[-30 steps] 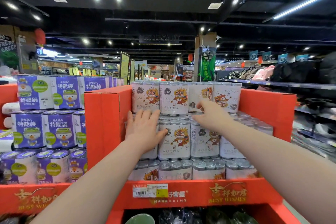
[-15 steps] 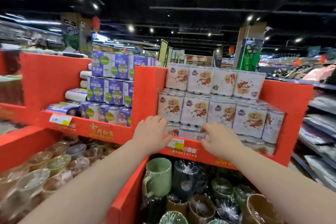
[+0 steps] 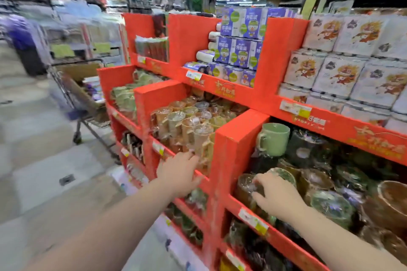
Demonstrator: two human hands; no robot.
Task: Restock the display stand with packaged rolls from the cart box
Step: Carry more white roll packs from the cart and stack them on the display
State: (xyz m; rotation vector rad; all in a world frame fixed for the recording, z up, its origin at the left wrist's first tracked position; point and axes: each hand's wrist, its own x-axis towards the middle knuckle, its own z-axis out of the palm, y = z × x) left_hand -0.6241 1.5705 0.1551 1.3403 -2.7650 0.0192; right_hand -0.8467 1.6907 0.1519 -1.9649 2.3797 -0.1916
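Your left hand (image 3: 178, 174) empty, fingers loose, at the front edge of the display stand (image 3: 236, 149) | your right hand (image 3: 275, 196) empty, fingers relaxed over wrapped cups (image 3: 246, 185) | packaged rolls (image 3: 337, 72) stacked on the upper right tier | cart (image 3: 88, 103) with box (image 3: 77, 71) far left, blurred.

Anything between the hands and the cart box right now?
Nothing visible for the left hand: open floor runs along the display stand to the cart box. The right hand is over wrapped cups, and the stand's red divider sits on its cart side.
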